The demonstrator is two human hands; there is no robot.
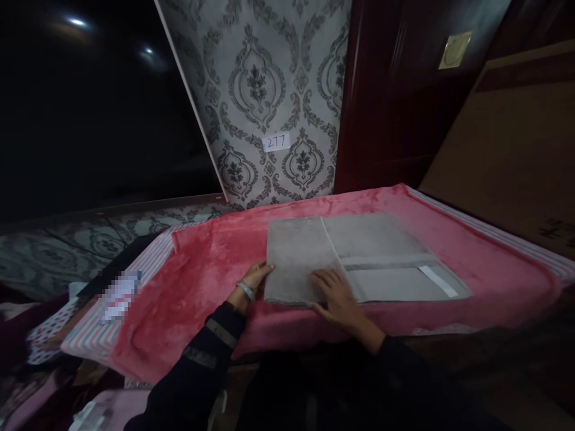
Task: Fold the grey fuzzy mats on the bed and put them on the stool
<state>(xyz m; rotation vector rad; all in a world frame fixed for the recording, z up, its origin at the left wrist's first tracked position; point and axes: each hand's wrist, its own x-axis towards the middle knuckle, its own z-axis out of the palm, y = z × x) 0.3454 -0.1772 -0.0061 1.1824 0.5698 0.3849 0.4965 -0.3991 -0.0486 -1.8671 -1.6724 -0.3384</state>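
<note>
A flat, folded grey fabric piece lies on a pink plush blanket. Its exact kind does not show. A thin pale line crosses it, and a white strip sits on its right part. At its left edge my left hand has its fingers closed, the tips at the border. My right hand rests on top near the front edge, fingers stretched out and slightly blurred, holding nothing.
A striped cloth edge shows under the blanket. A large dark screen stands at left, a cardboard box at right. Patterned wallpaper behind bears a paper label reading 277. Cloths and other items lie at lower left.
</note>
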